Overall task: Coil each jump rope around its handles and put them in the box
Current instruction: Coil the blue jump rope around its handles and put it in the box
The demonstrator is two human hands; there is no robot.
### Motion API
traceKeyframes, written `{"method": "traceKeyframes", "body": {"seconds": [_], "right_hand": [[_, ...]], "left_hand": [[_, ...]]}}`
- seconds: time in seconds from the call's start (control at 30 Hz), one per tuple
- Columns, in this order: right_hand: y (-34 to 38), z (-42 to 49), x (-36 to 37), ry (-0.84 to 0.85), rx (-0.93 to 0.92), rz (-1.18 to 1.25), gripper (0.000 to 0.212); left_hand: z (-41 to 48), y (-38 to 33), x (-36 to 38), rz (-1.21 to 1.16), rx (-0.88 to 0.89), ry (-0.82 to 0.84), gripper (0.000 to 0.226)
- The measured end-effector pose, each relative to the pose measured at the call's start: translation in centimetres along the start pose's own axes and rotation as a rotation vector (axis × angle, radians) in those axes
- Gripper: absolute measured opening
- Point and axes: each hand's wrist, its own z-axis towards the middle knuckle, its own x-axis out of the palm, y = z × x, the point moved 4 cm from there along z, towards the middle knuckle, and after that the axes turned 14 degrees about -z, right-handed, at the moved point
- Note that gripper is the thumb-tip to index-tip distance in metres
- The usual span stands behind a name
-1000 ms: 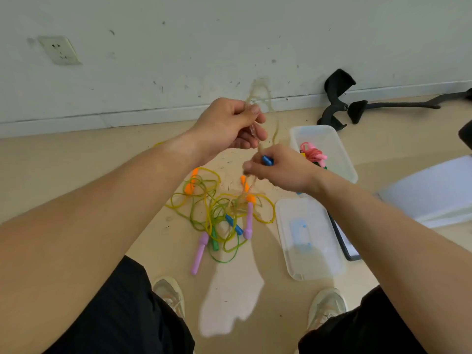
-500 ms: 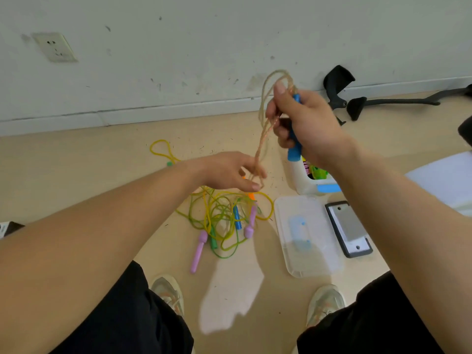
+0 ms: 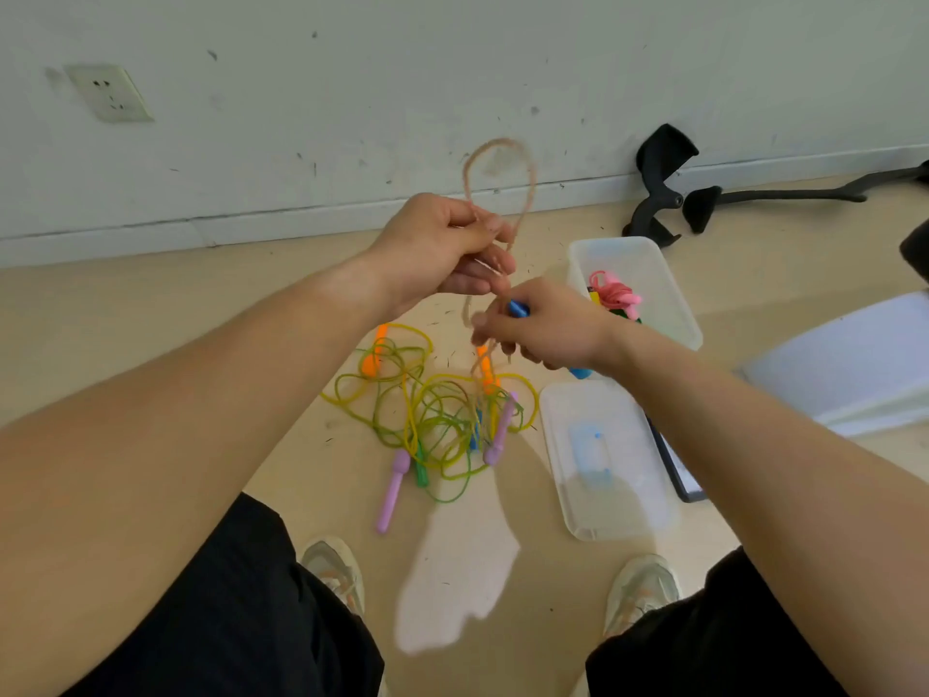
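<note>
One thin tan rope [image 3: 497,155] stands in a narrow loop above your left hand [image 3: 442,249], whose fingers pinch its strands. Your right hand [image 3: 545,329] curls round the rope's blue plastic handle [image 3: 518,309], held over the floor just left of the clear plastic box [image 3: 668,304]. A coiled pink rope [image 3: 613,291] lies inside that box. Beneath your hands, yellow and green ropes [image 3: 427,415] tangle with smooth purple handles [image 3: 392,490] and orange handles [image 3: 372,362]; the box's flat lid [image 3: 608,495] lies beside them.
</note>
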Motion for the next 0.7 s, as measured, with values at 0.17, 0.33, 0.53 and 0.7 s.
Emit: {"method": "traceKeyframes", "body": {"seconds": [0.17,0.33,0.53,0.7], "right_hand": [[0.3,0.5,-2.4,-0.230,0.014,0.196,0.039],[1.1,0.1,-4.8,-0.262,-0.091,0.622,0.040],[0.5,0.0,-6.6,-0.346,-0.098,0.719,0.039],[-2.0,-0.3,-6.1,-0.359,0.054,0.313,0.051]], "left_hand": [[0.2,0.4,-1.1,-0.041,0.017,-0.049,0.005],[0.3,4.7,-1.0,0.514,-0.122,0.177,0.039],[0.1,6.7,1.1,0.762,-0.064,0.370,0.016],[0.4,5.2,-0.5,0.528,-0.132,0.183,0.025]]}}
